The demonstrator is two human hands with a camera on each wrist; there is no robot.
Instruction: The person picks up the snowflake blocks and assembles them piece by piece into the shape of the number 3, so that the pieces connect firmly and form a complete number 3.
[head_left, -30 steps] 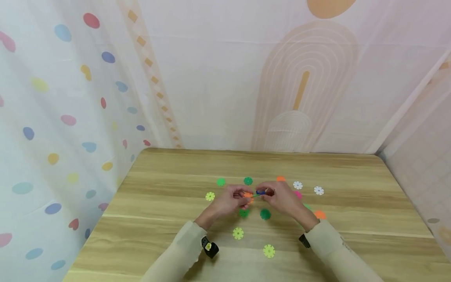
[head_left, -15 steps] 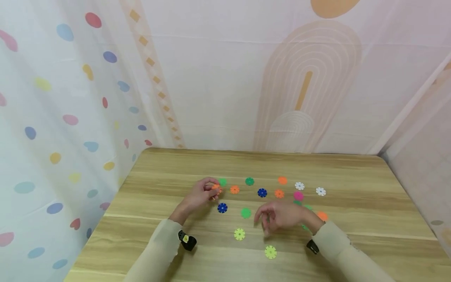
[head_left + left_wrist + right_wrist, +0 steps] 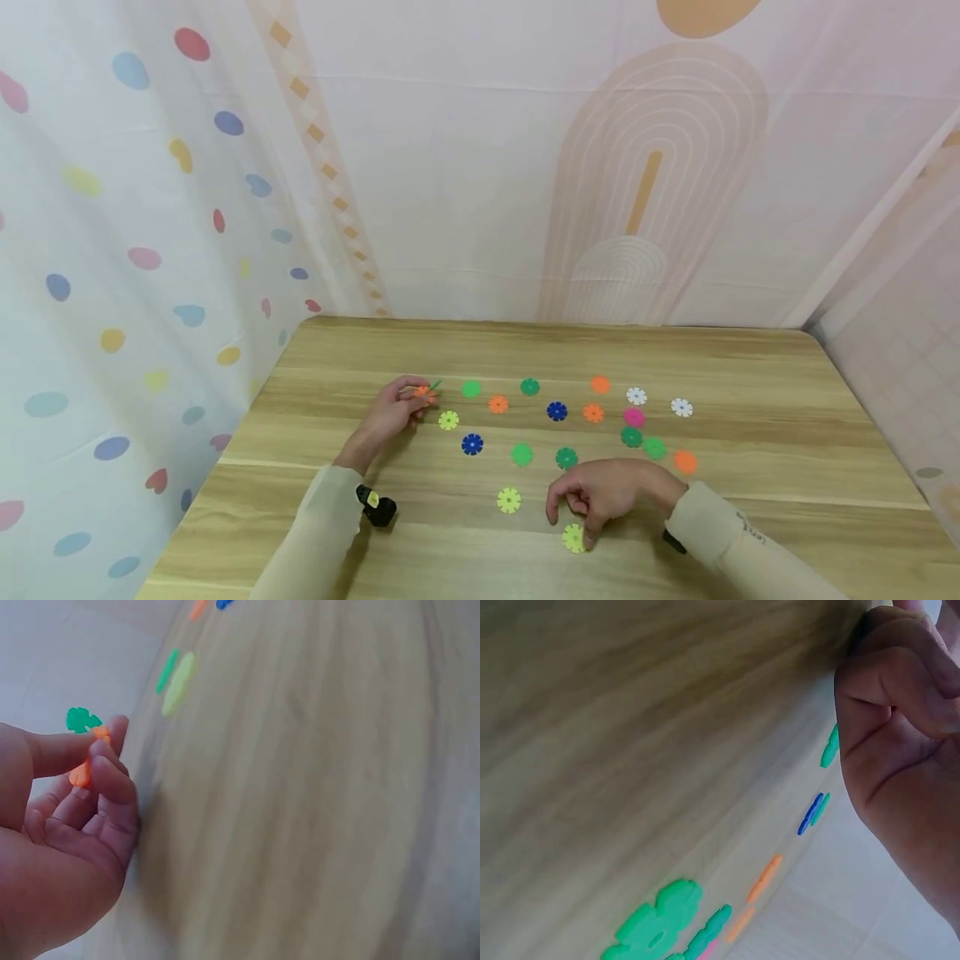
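Since half a second ago both hands have moved: left hand [image 3: 390,410] has slid further toward the left edge of the table [image 3: 750,367], right hand [image 3: 603,492] has dropped toward the near edge. Table is light wood, scattered with flat snowflake discs in the middle. Left hand pinches a joined orange and green piece [image 3: 426,389] between thumb and curled fingers, just above the table near the left edge; left wrist view shows the same piece [image 3: 86,746] at the fingertips. Right hand has fingers curled down, tips touching a yellow-green disc [image 3: 573,537] lying flat by the near edge; whether it grips it cannot be told. Another yellow-green disc [image 3: 448,420] lies just beside the left hand. Blue disc [image 3: 472,444] sits between the hands.
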